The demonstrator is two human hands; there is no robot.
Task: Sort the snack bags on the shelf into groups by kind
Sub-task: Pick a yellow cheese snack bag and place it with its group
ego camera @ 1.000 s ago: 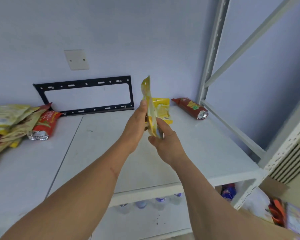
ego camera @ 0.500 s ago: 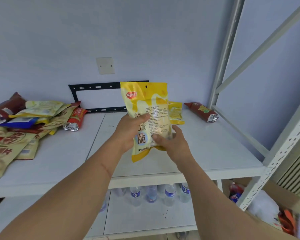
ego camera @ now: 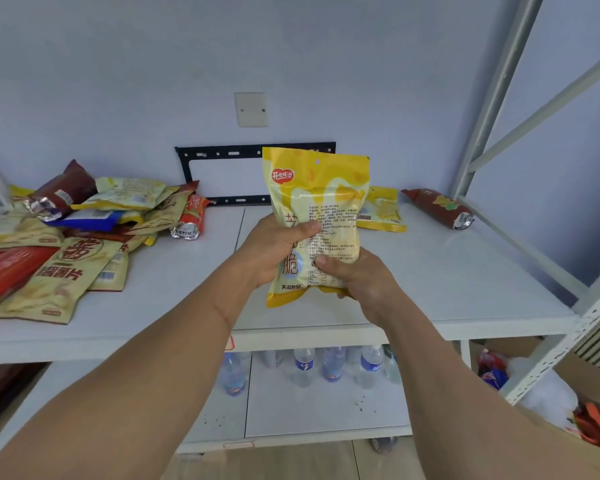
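You hold one yellow snack bag (ego camera: 317, 202) upright in front of you, above the white shelf (ego camera: 447, 271), with its printed back side toward you. Your left hand (ego camera: 274, 249) grips its left edge, with the thumb lying across the front face. Your right hand (ego camera: 357, 278) grips the lower right corner, thumb also on the face. Both hands are clamped on this same bag, close to each other.

Behind the bag, a second yellow bag (ego camera: 381, 211) lies flat on the shelf near the wall. To the right of it, apart from it, a dark red bag (ego camera: 437, 206) lies near the shelf post (ego camera: 492, 88). On the left part of the shelf there is a mixed pile of bags (ego camera: 77, 233): beige, red, blue and brown ones, overlapping each other. A black metal bracket (ego camera: 222, 154) is on the wall behind. On the lower shelf stand some water bottles (ego camera: 333, 365).
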